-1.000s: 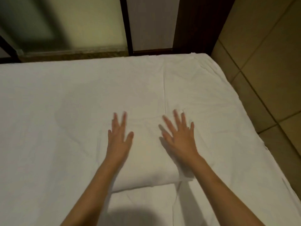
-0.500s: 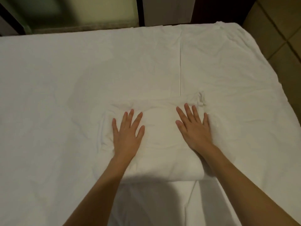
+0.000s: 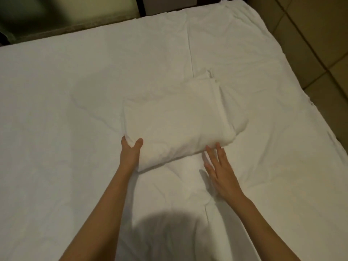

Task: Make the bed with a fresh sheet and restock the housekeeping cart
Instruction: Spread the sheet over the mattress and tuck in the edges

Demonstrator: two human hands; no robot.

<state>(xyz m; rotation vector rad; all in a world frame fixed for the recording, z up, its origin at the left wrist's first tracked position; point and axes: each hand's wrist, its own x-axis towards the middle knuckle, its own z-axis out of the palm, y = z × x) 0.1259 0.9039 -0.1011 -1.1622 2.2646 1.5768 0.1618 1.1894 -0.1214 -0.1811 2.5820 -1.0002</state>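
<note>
Both hands off top: left hand grips folded sheet corner, right hand flat beside.

bare forearms, left hand, right hand, no sleeves

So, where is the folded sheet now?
The folded sheet lies mid-bed in the head view, the left hand gripping its near-left corner, the right hand at its near edge.

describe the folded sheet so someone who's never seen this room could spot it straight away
A bed with a flat white cover fills the view, tiled floor on its right. The folded sheet lies mid-bed, the left hand gripping its near left corner, the right hand open at its near edge. It is the only thick, raised white bundle.
</note>
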